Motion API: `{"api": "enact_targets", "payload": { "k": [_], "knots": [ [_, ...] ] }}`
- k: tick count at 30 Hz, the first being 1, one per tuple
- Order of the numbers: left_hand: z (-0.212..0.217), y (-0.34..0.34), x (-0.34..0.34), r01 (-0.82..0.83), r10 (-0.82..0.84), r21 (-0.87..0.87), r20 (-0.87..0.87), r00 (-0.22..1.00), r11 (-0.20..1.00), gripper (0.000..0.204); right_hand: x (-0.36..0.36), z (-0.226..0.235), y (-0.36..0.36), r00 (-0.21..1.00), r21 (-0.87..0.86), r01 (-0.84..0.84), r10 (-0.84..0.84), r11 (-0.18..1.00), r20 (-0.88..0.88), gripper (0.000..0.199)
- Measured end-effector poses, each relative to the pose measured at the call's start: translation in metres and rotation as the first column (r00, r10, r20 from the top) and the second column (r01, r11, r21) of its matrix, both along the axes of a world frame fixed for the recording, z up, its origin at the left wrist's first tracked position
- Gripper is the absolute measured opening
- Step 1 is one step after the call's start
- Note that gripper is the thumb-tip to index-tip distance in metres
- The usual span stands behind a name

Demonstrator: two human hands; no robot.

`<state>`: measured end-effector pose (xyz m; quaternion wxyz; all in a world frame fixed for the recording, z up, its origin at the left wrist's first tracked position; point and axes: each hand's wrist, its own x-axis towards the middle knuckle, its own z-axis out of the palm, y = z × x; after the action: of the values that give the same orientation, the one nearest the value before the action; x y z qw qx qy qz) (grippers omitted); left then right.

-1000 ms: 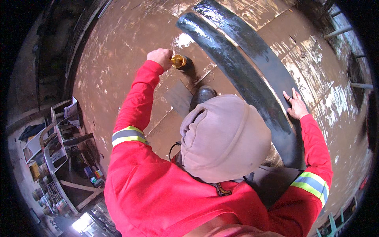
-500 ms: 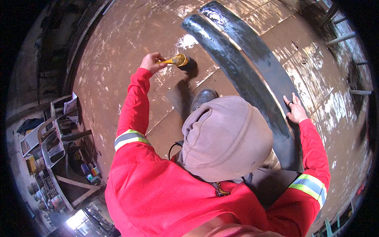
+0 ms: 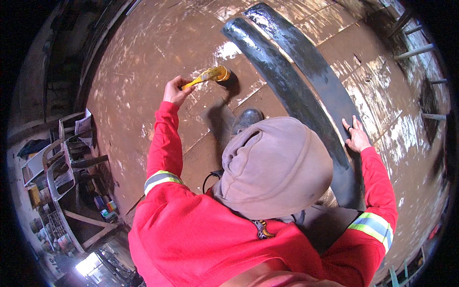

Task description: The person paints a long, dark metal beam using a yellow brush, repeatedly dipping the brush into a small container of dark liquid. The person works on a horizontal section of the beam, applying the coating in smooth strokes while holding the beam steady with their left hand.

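My left hand (image 3: 177, 91) grips the yellow handle of a brush (image 3: 195, 82). Its wide end, coated in yellowish-brown stuff, is over the mouth of a small dark can (image 3: 226, 76); whether it touches the rim I cannot tell. Two long black rubber-like strips lie side by side on the floor: a nearer strip (image 3: 282, 86) and a farther strip (image 3: 313, 64), both shiny and wet-looking toward their far ends. My right hand (image 3: 357, 134), fingers spread and a dark ring on one, rests on the farther strip near its outer edge.
The brown floor (image 3: 143, 71) is made of panels with pale, shiny smears. A dark boot (image 3: 249, 117) stands between the can and my body. At the left are chair frames (image 3: 60, 177) and a cluttered rack (image 3: 52, 225). Pale bars (image 3: 415, 51) jut in at the right.
My left hand has drawn back to the left and slightly down, lifting the brush so more of its coated end shows out of the can. The right hand stays nearly still.
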<state>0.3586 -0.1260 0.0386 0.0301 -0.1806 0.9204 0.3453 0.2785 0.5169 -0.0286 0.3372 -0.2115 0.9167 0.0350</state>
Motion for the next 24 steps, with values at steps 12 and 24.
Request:
{"api": "enact_targets", "payload": {
  "k": [12,24],
  "knots": [
    [0.003,0.013,0.030,-0.103,0.124,0.165,-0.120,0.985,0.981,0.020,-0.001,-0.001,-0.001,1.000,0.016,0.004,-0.004,1.000,0.014,0.087],
    [0.037,0.013,0.048,-0.133,0.219,0.314,-0.258,0.941,0.940,0.020,0.000,0.000,-0.002,1.000,0.014,0.013,-0.013,1.000,0.013,0.085]
  ]
}}
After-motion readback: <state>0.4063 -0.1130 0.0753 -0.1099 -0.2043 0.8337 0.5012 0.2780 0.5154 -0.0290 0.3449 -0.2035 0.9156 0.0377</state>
